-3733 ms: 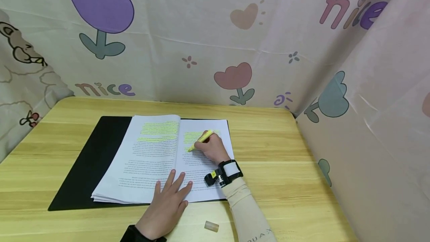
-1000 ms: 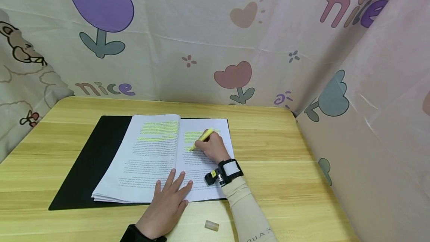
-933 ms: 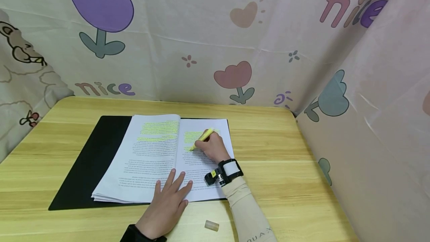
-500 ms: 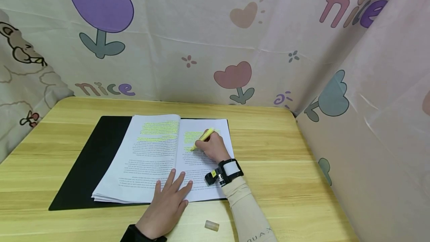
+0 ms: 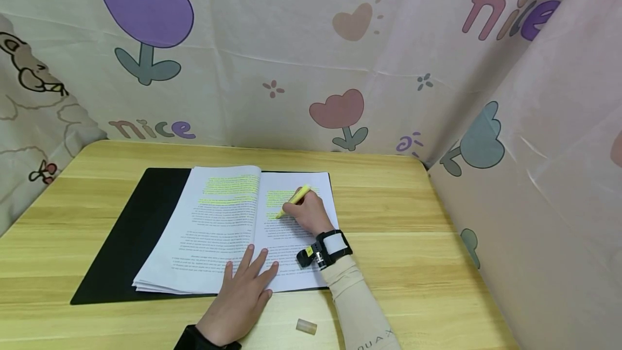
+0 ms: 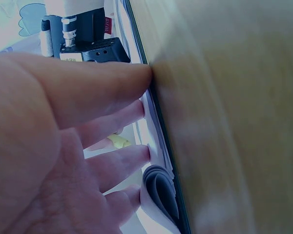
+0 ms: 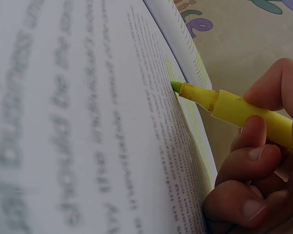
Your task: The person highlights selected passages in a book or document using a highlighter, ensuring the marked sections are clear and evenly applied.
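An open document point(image 5: 209, 242) of printed white pages lies on a black folder point(image 5: 121, 247); yellow strokes cover upper lines on both pages. My right hand point(image 5: 309, 214) pinches a yellow highlighter point(image 5: 297, 195) between thumb and fingers, tip down on a text line of the right page. In the right wrist view the highlighter point(image 7: 254, 114) slants with its green tip at the highlighted lines. My left hand point(image 5: 240, 298) rests with spread, straight fingers on the lower part of the pages near the fold. The left wrist view shows its fingertips point(image 6: 141, 153) touching the paper beside the curled page fold.
A small translucent cap point(image 5: 306, 327) lies on the wooden table point(image 5: 389, 263) near the front, between the two forearms. Behind the table and along its right side hangs a patterned cloth point(image 5: 272, 31). A camera point(image 5: 306, 257) is strapped to the right wrist.
The highlighter tip has crept slightly to the right along the same line, the right hand shifting a little with it. My left hand, the document and the cap have stayed put.
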A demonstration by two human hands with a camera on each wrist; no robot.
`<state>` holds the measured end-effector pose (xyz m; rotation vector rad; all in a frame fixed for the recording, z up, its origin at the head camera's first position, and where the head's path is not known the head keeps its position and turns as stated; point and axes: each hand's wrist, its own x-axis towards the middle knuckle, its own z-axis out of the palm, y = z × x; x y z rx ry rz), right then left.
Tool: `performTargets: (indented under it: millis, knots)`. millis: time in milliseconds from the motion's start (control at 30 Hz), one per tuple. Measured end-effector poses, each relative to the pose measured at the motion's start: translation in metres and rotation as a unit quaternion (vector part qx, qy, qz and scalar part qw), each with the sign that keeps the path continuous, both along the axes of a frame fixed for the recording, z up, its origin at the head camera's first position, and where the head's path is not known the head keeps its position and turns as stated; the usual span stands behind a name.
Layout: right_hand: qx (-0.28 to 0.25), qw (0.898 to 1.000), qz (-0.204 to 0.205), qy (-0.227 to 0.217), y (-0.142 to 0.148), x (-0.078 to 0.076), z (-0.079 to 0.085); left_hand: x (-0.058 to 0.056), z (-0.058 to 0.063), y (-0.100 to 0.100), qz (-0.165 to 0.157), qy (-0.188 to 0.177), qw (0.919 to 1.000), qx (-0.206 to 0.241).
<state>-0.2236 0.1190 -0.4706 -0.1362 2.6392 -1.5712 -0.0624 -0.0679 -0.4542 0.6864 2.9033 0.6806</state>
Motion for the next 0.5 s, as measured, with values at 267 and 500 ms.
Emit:
performTargets:
  millis: [267,500]
  knots:
    - [0.001,1.000,-0.002,0.001,-0.0006,0.0000,0.0002,0.0000,-0.0002,0.0003,0.000,-0.003,1.0000,-0.003]
    - [-0.001,1.000,-0.002,-0.003,-0.0005,0.0006,0.0008,-0.0002,-0.0013,-0.0002,-0.001,0.004,1.0000,-0.004]
